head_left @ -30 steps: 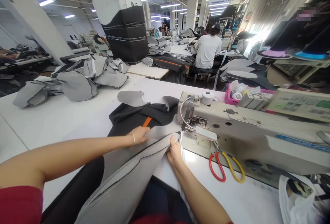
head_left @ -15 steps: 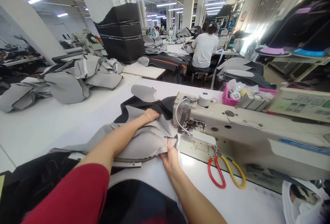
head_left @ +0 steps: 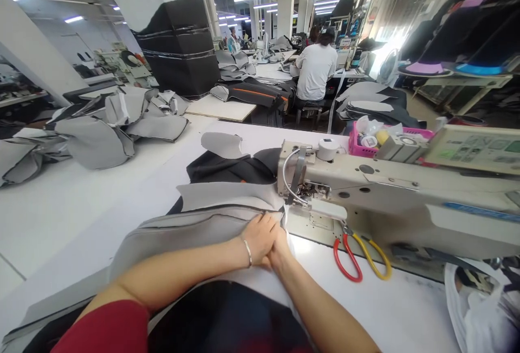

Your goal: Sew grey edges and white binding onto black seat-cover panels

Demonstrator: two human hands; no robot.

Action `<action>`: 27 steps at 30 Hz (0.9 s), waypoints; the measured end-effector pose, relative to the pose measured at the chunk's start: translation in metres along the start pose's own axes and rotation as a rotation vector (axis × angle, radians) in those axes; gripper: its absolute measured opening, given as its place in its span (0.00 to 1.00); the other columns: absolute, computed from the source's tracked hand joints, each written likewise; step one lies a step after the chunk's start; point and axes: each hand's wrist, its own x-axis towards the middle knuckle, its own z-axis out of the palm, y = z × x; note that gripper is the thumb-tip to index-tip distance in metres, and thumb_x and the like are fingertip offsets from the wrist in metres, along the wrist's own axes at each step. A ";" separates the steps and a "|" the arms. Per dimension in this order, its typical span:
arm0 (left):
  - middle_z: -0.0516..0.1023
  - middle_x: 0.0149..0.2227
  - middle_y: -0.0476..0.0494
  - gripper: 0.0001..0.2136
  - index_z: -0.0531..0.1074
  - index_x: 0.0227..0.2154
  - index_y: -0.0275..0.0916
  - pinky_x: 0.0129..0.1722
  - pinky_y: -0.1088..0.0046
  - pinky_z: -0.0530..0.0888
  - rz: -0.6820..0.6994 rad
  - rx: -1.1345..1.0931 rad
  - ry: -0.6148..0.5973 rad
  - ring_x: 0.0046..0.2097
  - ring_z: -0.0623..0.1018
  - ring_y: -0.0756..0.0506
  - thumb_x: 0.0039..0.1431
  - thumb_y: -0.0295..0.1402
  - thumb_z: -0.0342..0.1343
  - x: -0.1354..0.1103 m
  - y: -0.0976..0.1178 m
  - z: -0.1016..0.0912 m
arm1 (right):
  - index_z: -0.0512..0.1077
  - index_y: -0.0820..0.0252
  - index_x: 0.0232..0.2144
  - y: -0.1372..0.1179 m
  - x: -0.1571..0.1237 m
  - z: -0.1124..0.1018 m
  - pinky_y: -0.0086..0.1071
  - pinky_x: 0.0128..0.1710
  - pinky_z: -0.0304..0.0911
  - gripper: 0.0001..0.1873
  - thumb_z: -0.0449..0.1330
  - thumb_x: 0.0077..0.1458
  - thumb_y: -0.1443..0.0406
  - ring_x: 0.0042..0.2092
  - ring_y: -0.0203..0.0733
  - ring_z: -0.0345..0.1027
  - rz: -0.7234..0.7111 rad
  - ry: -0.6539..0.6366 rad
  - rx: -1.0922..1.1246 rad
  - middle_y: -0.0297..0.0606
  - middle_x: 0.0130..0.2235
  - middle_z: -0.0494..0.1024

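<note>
The grey fabric piece (head_left: 195, 228), with dark seam edges, lies bunched across the white table up to the sewing head. My left hand (head_left: 259, 236), with a bracelet at the wrist, is closed on its edge near the needle area. Close against it, partly behind its fingers, my right hand (head_left: 280, 247) grips the same edge. The fingertips of both are partly hidden. Just right of the hands stands the sewing machine (head_left: 349, 180). Scissors (head_left: 347, 258) with one red and one yellow handle lie beside its bed.
Black fabric (head_left: 227, 168) and a grey piece (head_left: 221, 144) lie behind the work. More grey pieces (head_left: 95, 142) are heaped at the left. A pink basket (head_left: 363, 150) of small items sits behind the machine. A person in a white shirt (head_left: 317, 71) sits farther back.
My left hand has come back toward me and right, from the far part of the grey fabric to my right hand. The fabric is now folded over toward me.
</note>
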 end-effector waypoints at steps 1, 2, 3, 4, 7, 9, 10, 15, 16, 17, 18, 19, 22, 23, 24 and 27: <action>0.66 0.43 0.36 0.17 0.59 0.47 0.31 0.44 0.64 0.61 -0.033 0.044 -0.010 0.46 0.64 0.41 0.54 0.32 0.45 0.003 0.003 0.012 | 0.68 0.56 0.27 -0.001 0.000 0.001 0.38 0.35 0.66 0.09 0.55 0.45 0.57 0.34 0.44 0.69 0.050 -0.009 0.022 0.36 0.25 0.73; 0.66 0.42 0.36 0.15 0.60 0.46 0.31 0.43 0.65 0.61 -0.064 0.077 -0.012 0.46 0.64 0.42 0.56 0.29 0.42 0.006 0.003 0.021 | 0.67 0.56 0.26 -0.004 -0.001 0.002 0.37 0.34 0.66 0.08 0.55 0.44 0.59 0.33 0.43 0.68 0.107 -0.020 0.065 0.35 0.24 0.72; 0.67 0.42 0.36 0.14 0.61 0.45 0.31 0.42 0.66 0.62 -0.083 0.096 -0.014 0.45 0.64 0.42 0.56 0.26 0.40 0.010 0.000 0.026 | 0.66 0.57 0.25 -0.006 -0.002 0.003 0.36 0.33 0.65 0.06 0.55 0.43 0.61 0.31 0.41 0.68 0.155 -0.026 0.124 0.34 0.24 0.72; 0.67 0.41 0.37 0.13 0.62 0.43 0.31 0.40 0.67 0.62 -0.085 0.103 -0.016 0.44 0.65 0.43 0.57 0.25 0.39 0.012 -0.005 0.028 | 0.66 0.58 0.24 -0.010 -0.004 0.004 0.35 0.32 0.65 0.05 0.56 0.42 0.63 0.29 0.40 0.67 0.178 -0.032 0.158 0.33 0.23 0.72; 0.67 0.39 0.39 0.11 0.63 0.39 0.33 0.37 0.66 0.62 -0.066 0.109 -0.028 0.42 0.65 0.42 0.56 0.27 0.40 0.013 -0.022 0.022 | 0.66 0.60 0.23 -0.025 -0.014 0.002 0.31 0.29 0.62 0.03 0.55 0.41 0.66 0.25 0.34 0.63 0.117 -0.091 0.075 0.30 0.21 0.69; 0.67 0.39 0.38 0.10 0.64 0.38 0.33 0.37 0.66 0.62 -0.062 0.111 -0.051 0.42 0.65 0.42 0.55 0.30 0.43 0.010 -0.029 0.017 | 0.67 0.60 0.25 -0.039 -0.021 -0.006 0.29 0.28 0.60 0.04 0.53 0.42 0.67 0.25 0.33 0.62 0.040 -0.198 -0.154 0.30 0.22 0.69; 0.67 0.39 0.38 0.10 0.64 0.38 0.33 0.37 0.65 0.62 -0.062 0.109 -0.058 0.42 0.65 0.42 0.55 0.30 0.44 0.009 -0.031 0.017 | 0.68 0.60 0.27 -0.047 -0.024 -0.012 0.29 0.28 0.60 0.06 0.52 0.43 0.68 0.25 0.34 0.62 -0.009 -0.251 -0.319 0.30 0.23 0.69; 0.66 0.42 0.34 0.15 0.66 0.37 0.31 0.37 0.64 0.61 0.020 0.098 -0.072 0.42 0.64 0.42 0.58 0.25 0.34 0.007 -0.035 0.027 | 0.69 0.59 0.32 -0.083 -0.025 -0.047 0.29 0.34 0.55 0.13 0.48 0.47 0.73 0.34 0.39 0.61 -0.482 -0.172 -1.290 0.39 0.31 0.70; 0.65 0.44 0.34 0.16 0.66 0.38 0.31 0.37 0.64 0.61 0.058 0.082 -0.082 0.42 0.64 0.42 0.58 0.24 0.33 0.008 -0.035 0.029 | 0.69 0.59 0.34 -0.087 -0.022 -0.052 0.29 0.35 0.54 0.14 0.47 0.47 0.74 0.35 0.40 0.61 -0.555 -0.169 -1.424 0.41 0.33 0.69; 0.65 0.45 0.34 0.16 0.65 0.40 0.30 0.37 0.64 0.62 0.094 0.059 -0.095 0.42 0.64 0.42 0.58 0.24 0.32 0.009 -0.036 0.031 | 0.68 0.59 0.36 -0.089 -0.018 -0.055 0.29 0.34 0.54 0.16 0.47 0.48 0.74 0.35 0.40 0.60 -0.602 -0.192 -1.524 0.42 0.34 0.68; 0.64 0.46 0.35 0.16 0.64 0.42 0.30 0.37 0.65 0.62 0.117 0.032 -0.107 0.43 0.64 0.43 0.58 0.24 0.33 0.010 -0.037 0.031 | 0.68 0.58 0.37 -0.089 -0.013 -0.058 0.30 0.34 0.53 0.16 0.47 0.49 0.73 0.35 0.40 0.60 -0.624 -0.236 -1.588 0.42 0.35 0.68; 0.64 0.47 0.36 0.16 0.62 0.45 0.31 0.37 0.66 0.63 0.122 0.001 -0.123 0.42 0.65 0.43 0.57 0.23 0.34 0.012 -0.038 0.031 | 0.69 0.57 0.37 -0.087 -0.008 -0.060 0.30 0.34 0.53 0.15 0.47 0.49 0.73 0.35 0.40 0.60 -0.626 -0.282 -1.609 0.41 0.34 0.68; 0.67 0.44 0.40 0.18 0.60 0.47 0.34 0.36 0.69 0.65 0.080 -0.092 -0.193 0.41 0.66 0.45 0.52 0.22 0.41 0.015 -0.041 0.027 | 0.71 0.57 0.30 -0.075 0.008 -0.065 0.30 0.35 0.53 0.12 0.50 0.47 0.71 0.35 0.39 0.61 -0.575 -0.333 -1.516 0.37 0.32 0.69; 0.68 0.43 0.41 0.18 0.61 0.45 0.35 0.35 0.70 0.65 0.073 -0.117 -0.212 0.41 0.66 0.45 0.50 0.22 0.43 0.016 -0.042 0.024 | 0.72 0.57 0.28 -0.070 0.012 -0.067 0.29 0.35 0.53 0.10 0.51 0.45 0.72 0.34 0.38 0.62 -0.548 -0.313 -1.445 0.36 0.31 0.70; 0.68 0.42 0.42 0.17 0.63 0.43 0.36 0.35 0.71 0.66 0.070 -0.138 -0.222 0.41 0.66 0.45 0.48 0.21 0.45 0.017 -0.041 0.022 | 0.72 0.58 0.26 -0.064 0.014 -0.069 0.29 0.35 0.54 0.10 0.52 0.44 0.72 0.33 0.38 0.63 -0.523 -0.280 -1.375 0.35 0.29 0.71; 0.71 0.38 0.44 0.13 0.67 0.35 0.38 0.33 0.72 0.66 0.049 -0.173 -0.231 0.40 0.67 0.45 0.45 0.21 0.47 0.020 -0.038 0.018 | 0.72 0.59 0.23 -0.049 0.012 -0.075 0.29 0.34 0.57 0.06 0.55 0.41 0.70 0.27 0.36 0.64 -0.436 -0.161 -1.165 0.32 0.24 0.73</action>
